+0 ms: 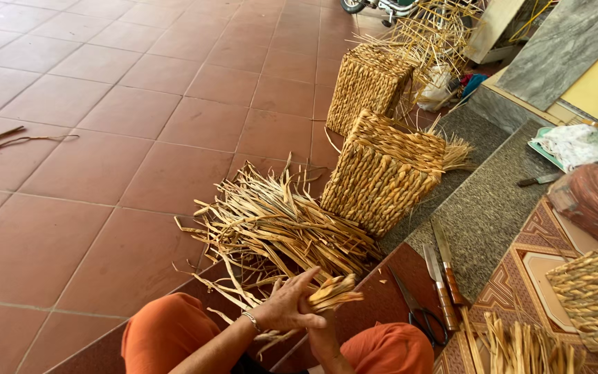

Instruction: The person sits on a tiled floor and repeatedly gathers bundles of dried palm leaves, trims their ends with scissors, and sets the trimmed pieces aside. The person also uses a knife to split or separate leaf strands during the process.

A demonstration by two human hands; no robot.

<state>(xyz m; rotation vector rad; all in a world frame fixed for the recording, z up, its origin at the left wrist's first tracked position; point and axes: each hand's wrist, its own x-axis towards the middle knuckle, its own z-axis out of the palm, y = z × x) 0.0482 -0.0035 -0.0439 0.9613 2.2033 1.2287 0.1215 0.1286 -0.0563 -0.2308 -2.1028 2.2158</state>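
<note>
Dried reed strips (333,292), bunched and doubled over, clamped between both hands above the lap. Left hand (286,306) wrapped over the top, fingers (306,280) curled together round the bundle, thumb pressed along its side, likely to keep the springy strands from fanning apart. Right hand (321,331) underneath, mostly hidden by the left; cannot tell just how its fingers lie, though plainly gripping the bundle's lower end. Loose tips poking out beyond the fingertips, to their right.

Just past the fingers, a heap of loose strips (278,221) spread on the tiled floor (70,138), within easy reach as a supply. Beyond the heap, a woven basket (382,176) tipped on its side against a stone step (479,215), unwoven ends bristling from its mouth; farther on, a second basket (365,86) of the same weave.

To the right of the fingers, scissors (417,312) and two knives (444,273) laid side by side, handy for trimming. Farther right, a third basket (596,291) and more strips (520,346) on a patterned mat (520,277).
</note>
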